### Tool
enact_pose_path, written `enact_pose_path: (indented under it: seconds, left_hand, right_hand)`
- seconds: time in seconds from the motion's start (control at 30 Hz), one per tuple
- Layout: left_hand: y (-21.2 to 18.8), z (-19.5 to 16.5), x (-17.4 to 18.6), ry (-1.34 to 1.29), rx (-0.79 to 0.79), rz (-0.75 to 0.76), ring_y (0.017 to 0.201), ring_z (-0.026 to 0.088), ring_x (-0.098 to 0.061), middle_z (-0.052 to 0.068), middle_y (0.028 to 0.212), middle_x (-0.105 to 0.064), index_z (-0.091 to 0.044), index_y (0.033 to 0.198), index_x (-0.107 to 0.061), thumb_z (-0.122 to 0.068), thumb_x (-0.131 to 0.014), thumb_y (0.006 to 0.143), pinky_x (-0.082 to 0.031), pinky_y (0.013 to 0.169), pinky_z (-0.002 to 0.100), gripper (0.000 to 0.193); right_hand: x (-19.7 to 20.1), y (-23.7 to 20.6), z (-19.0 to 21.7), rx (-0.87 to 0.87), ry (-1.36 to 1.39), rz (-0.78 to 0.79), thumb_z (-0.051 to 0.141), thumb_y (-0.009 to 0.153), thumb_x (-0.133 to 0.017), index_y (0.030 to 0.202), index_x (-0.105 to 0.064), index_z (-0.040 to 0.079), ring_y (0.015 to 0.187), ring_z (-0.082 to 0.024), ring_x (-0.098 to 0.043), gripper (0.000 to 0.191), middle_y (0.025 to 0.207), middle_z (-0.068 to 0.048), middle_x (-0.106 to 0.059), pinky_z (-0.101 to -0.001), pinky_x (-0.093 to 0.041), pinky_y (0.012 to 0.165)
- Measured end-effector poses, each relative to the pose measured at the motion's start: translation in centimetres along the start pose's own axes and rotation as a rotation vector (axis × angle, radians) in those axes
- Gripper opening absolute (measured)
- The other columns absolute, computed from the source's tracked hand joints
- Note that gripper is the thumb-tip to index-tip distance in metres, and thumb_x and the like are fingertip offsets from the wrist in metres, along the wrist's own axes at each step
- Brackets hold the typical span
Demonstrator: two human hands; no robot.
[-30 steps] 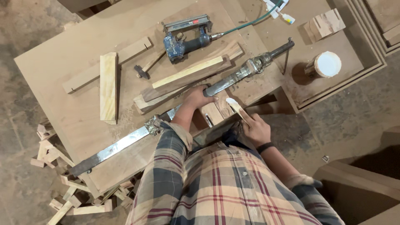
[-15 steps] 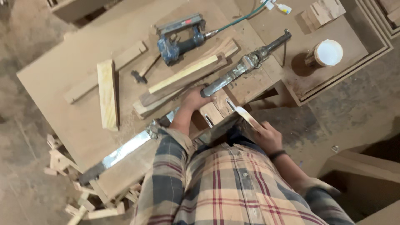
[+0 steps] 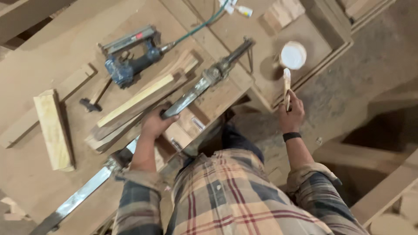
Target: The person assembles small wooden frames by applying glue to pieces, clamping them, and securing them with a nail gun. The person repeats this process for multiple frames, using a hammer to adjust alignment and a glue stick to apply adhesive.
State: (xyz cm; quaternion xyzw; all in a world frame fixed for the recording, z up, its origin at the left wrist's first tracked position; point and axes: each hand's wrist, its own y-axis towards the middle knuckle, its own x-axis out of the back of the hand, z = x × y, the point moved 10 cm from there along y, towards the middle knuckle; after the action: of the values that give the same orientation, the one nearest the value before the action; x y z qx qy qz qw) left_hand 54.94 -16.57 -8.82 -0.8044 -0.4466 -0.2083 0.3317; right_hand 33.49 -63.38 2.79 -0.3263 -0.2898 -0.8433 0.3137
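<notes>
Left hand (image 3: 156,124) gripping bar clamp (image 3: 191,93), right hand (image 3: 291,114) raising stick (image 3: 286,87)

We are looking steeply down from a single camera worn on the person's head, facing past the plaid shirt (image 3: 235,196) onto the workbench (image 3: 52,48) and the floor (image 3: 357,82) beside it. We are viewing from standing height, near enough to take in both forearms; no second view is sharing the scene.
</notes>
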Motion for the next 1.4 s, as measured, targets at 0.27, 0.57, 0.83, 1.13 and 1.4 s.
enact_pose_path:
  seconds: [0.27,0.57,0.83,1.13,1.4]
  left_hand:
    - [-1.5,-0.5,0.8,-0.010,0.146,-0.211,0.093,0.033,-0.074,0.018,0.100,-0.076,-0.009,0.118,-0.072,-0.052,-0.087,0.070,-0.057,0.084,0.042,0.066]
    - [-18.1,-5.8,7.0,-0.040,-0.059,-0.974,0.089,0.033,-0.072,0.013,0.096,-0.074,-0.006,0.098,-0.074,-0.015,-0.076,0.089,-0.058,0.079,0.041,0.013]
    - [-24.7,6.4,19.0,0.196,0.364,-1.305,0.110,0.040,-0.065,0.017,0.115,-0.071,-0.007,0.106,-0.072,-0.024,-0.079,0.090,-0.053,0.094,0.047,0.024]
    - [-16.2,23.0,27.0,0.363,0.805,-0.572,0.117,0.041,-0.061,0.023,0.124,-0.064,-0.003,0.134,-0.057,-0.059,-0.078,0.080,-0.051,0.091,0.052,0.081]
    - [-23.8,15.1,24.4,-0.437,0.184,-0.882,0.107,0.021,-0.075,0.010,0.121,-0.073,-0.001,0.137,-0.061,-0.019,-0.085,0.079,-0.063,0.091,0.031,0.065]
  right_hand:
    - [-3.7,14.6,-4.2,0.145,-0.231,0.098,0.006,0.096,-0.070,0.146,-0.064,0.011,0.117,-0.047,-0.059,0.051,0.130,-0.029,-0.058,-0.0510,-0.049,0.100]
    - [-10.1,13.7,-5.7,0.244,-0.557,0.345,0.046,0.100,-0.072,0.128,-0.071,0.007,0.108,-0.038,-0.065,0.048,0.129,-0.023,-0.067,-0.0492,-0.054,0.084]
    - [-11.9,10.4,-0.1,0.518,-0.530,0.307,0.020,0.105,-0.066,0.122,-0.067,0.001,0.099,-0.025,-0.070,0.025,0.114,-0.015,-0.070,-0.0381,-0.058,0.087]
    - [-7.9,-1.3,6.9,0.497,-0.389,0.462,0.020,0.106,-0.078,0.096,-0.068,0.006,0.090,-0.028,-0.069,0.020,0.095,-0.011,-0.070,-0.0373,-0.056,0.084]
    - [-11.5,-7.5,15.2,0.143,0.387,0.925,0.018,0.106,-0.063,0.108,-0.070,0.003,0.086,-0.014,-0.073,0.017,0.096,-0.005,-0.076,-0.0322,-0.061,0.075]
